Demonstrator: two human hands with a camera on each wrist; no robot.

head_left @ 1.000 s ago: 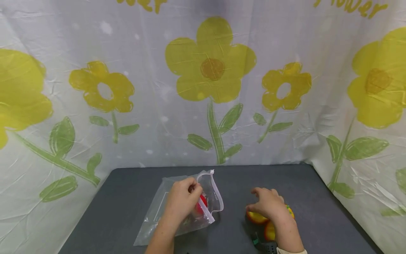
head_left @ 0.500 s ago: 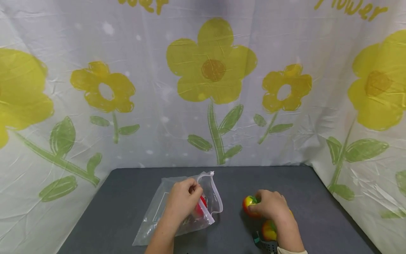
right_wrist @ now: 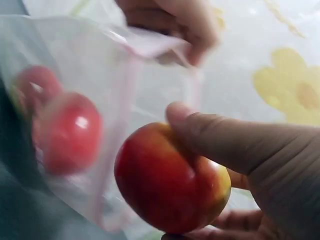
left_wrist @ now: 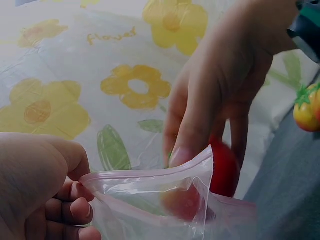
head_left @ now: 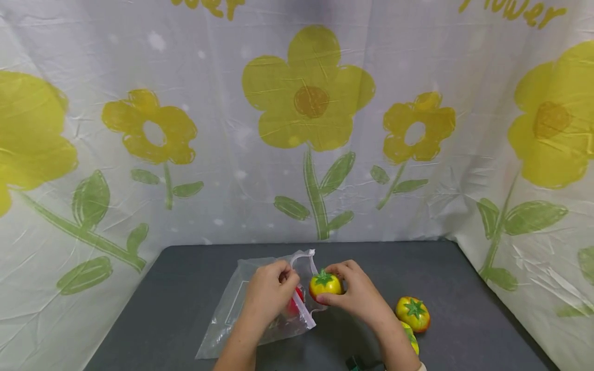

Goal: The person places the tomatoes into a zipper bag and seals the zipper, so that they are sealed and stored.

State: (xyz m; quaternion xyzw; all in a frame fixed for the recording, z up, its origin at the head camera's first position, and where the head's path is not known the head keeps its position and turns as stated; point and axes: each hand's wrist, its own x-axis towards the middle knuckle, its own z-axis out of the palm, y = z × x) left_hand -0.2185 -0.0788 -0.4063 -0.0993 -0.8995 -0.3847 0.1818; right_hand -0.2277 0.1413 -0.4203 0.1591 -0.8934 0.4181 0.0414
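Note:
My left hand (head_left: 270, 289) pinches the rim of a clear zip bag (head_left: 227, 314), holding its mouth apart toward the right. Inside the bag lie red tomatoes (right_wrist: 72, 132), partly blurred by the plastic. Between the thumb and fingers of my right hand (head_left: 356, 293) is a yellow-and-red tomato (head_left: 326, 286) with a green star-shaped top. It hangs right at the bag's mouth; in the left wrist view the bag's edge crosses in front of it. Whether the tomato touches the plastic I cannot tell.
Two more tomatoes sit on the dark table (head_left: 185, 288), to the right of my right forearm: one whole tomato (head_left: 413, 314) and a second tomato (head_left: 410, 337) half hidden by that arm. A white curtain (head_left: 223, 196) with printed yellow flowers closes off the back and sides.
My right hand took up a tomato from the group at the right and has carried it left to the bag's mouth. My left hand and the bag have hardly moved.

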